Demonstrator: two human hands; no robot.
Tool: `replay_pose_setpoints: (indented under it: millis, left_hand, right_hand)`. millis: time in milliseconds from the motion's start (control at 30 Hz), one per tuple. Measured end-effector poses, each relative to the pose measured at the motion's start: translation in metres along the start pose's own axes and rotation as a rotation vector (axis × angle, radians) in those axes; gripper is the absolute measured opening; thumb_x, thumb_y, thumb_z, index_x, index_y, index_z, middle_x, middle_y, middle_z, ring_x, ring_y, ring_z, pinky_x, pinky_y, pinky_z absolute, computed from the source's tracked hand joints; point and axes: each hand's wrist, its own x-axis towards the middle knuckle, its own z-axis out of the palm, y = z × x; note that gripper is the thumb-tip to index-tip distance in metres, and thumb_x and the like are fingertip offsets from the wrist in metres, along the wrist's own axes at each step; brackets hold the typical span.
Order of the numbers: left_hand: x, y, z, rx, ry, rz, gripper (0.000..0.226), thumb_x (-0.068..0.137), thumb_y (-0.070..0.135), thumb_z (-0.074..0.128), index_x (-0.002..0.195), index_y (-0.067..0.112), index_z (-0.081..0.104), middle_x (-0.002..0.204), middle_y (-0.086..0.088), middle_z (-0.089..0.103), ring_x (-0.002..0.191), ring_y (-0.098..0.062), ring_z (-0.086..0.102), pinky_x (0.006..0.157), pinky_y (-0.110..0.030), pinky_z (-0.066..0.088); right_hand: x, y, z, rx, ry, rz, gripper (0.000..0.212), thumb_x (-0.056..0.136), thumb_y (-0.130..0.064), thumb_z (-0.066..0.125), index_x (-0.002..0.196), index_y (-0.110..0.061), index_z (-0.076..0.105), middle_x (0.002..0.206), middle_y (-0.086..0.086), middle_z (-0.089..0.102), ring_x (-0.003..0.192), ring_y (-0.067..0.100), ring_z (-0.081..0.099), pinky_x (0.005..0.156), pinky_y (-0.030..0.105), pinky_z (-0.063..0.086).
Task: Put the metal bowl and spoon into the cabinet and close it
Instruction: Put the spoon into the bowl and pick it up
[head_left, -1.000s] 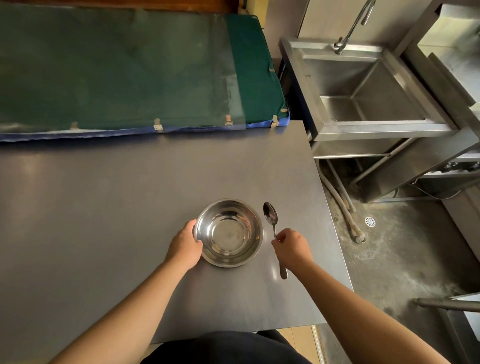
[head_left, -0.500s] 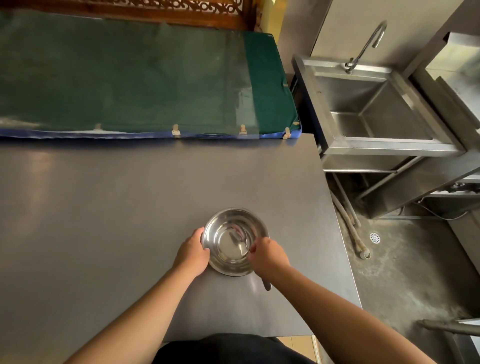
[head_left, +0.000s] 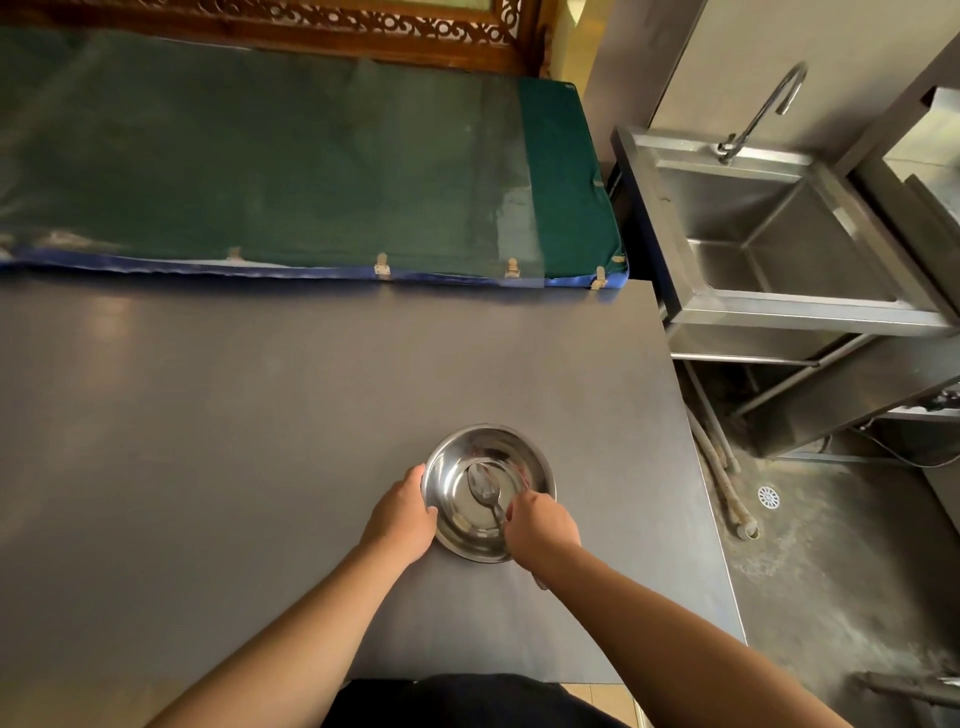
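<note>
A shiny metal bowl (head_left: 462, 514) sits on the dark grey table (head_left: 260, 441), near its front right part. My left hand (head_left: 402, 519) grips the bowl's left rim. A metal spoon (head_left: 484, 488) lies with its head inside the bowl and its handle over the right rim. My right hand (head_left: 540, 525) holds the spoon's handle at the bowl's right side. No cabinet can be made out for certain in this view.
A green padded mat (head_left: 291, 171) with a blue edge lies beyond the table. A steel sink (head_left: 769, 306) with a tap (head_left: 763, 109) stands to the right. Pipes (head_left: 722, 478) and a floor drain (head_left: 768, 497) lie on the concrete floor beside the table's right edge.
My right hand picked the spoon up from the table right of the bowl and moved it left into the bowl. My left hand stayed on the bowl's rim. The camera tilted up.
</note>
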Motion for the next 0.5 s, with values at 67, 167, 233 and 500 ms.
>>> replay_pose_setpoints:
  millis: [67, 167, 233, 500]
  left_hand:
    - [-0.001, 0.0, -0.001, 0.024, 0.006, 0.02, 0.055, 0.093, 0.019, 0.061, 0.144, 0.017, 0.041, 0.134, -0.009, 0.06, 0.119, -0.031, 0.059, 0.095, -0.036, 0.048]
    - [-0.001, 0.001, -0.001, 0.045, 0.006, 0.04, 0.054, 0.092, 0.022, 0.062, 0.142, 0.016, 0.043, 0.134, -0.009, 0.059, 0.119, -0.031, 0.059, 0.095, -0.036, 0.048]
    - [0.0, 0.001, -0.002, 0.042, 0.007, 0.025, 0.059, 0.092, 0.027, 0.063, 0.145, 0.015, 0.041, 0.139, -0.011, 0.054, 0.122, -0.031, 0.057, 0.098, -0.035, 0.046]
    - [0.013, 0.008, -0.01, -0.105, 0.013, -0.107, 0.073, 0.09, 0.032, 0.064, 0.154, 0.015, 0.033, 0.147, -0.011, 0.048, 0.13, -0.028, 0.051, 0.104, -0.035, 0.041]
  right_hand:
    - [0.001, 0.0, -0.001, -0.013, 0.005, -0.018, 0.023, 0.093, -0.006, 0.05, 0.106, -0.005, 0.069, 0.097, 0.014, 0.074, 0.084, 0.035, 0.073, 0.072, 0.04, 0.062]
    - [0.005, 0.002, -0.005, 0.018, 0.047, -0.059, 0.022, 0.095, -0.017, 0.05, 0.105, -0.01, 0.069, 0.097, 0.01, 0.074, 0.085, 0.032, 0.071, 0.075, 0.039, 0.06]
    - [0.007, 0.005, -0.01, 0.066, 0.095, -0.094, 0.024, 0.096, -0.025, 0.053, 0.114, -0.015, 0.065, 0.106, 0.008, 0.07, 0.094, 0.03, 0.068, 0.078, 0.037, 0.057]
    - [0.016, 0.029, -0.024, 0.242, 0.162, -0.061, 0.042, 0.092, -0.011, 0.053, 0.134, -0.016, 0.049, 0.129, 0.009, 0.05, 0.114, 0.03, 0.055, 0.093, 0.042, 0.051]
